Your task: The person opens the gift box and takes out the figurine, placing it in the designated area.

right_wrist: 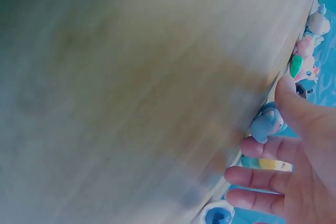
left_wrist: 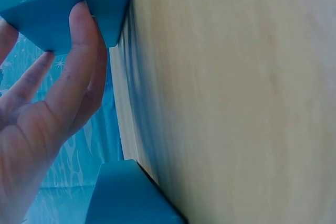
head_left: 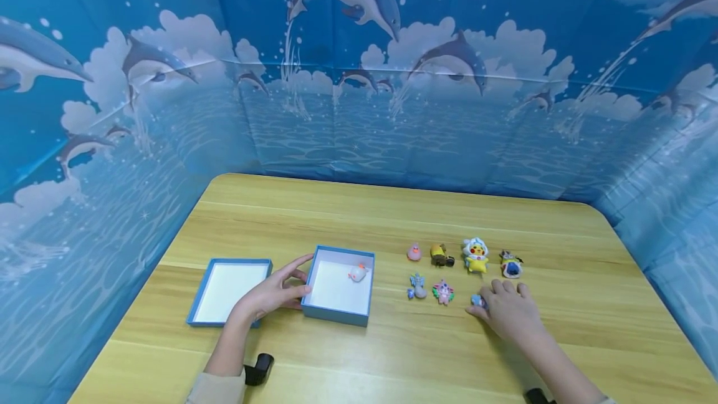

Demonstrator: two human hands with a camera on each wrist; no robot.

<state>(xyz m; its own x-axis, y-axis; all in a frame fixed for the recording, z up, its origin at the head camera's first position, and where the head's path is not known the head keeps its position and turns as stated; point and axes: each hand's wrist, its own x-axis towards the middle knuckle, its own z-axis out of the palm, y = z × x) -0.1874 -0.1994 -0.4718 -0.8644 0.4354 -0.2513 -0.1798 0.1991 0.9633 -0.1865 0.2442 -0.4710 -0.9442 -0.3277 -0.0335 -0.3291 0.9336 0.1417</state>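
Note:
My left hand [head_left: 275, 293] rests against the left wall of a shallow blue box [head_left: 336, 315] with a white inside, its fingers spread. In the left wrist view fingertips touch the blue box wall [left_wrist: 58, 11]. A small white and orange toy figure [head_left: 358, 272] lies in the box. My right hand [head_left: 510, 310] is low over the table, with a small blue toy figure [head_left: 478, 301] between thumb and index finger. The right wrist view shows the blue toy figure [right_wrist: 268, 123] at those fingertips, the other fingers loosely extended.
A blue-rimmed box lid [head_left: 229, 288] lies left of the box, partly behind my left arm. Toy figures stand in rows to the right: a pink one [head_left: 414, 252], a yellow one [head_left: 475, 255], a pink-green one [head_left: 443, 292] and several others. A dolphin-print cloth [head_left: 359, 123] hangs behind the table.

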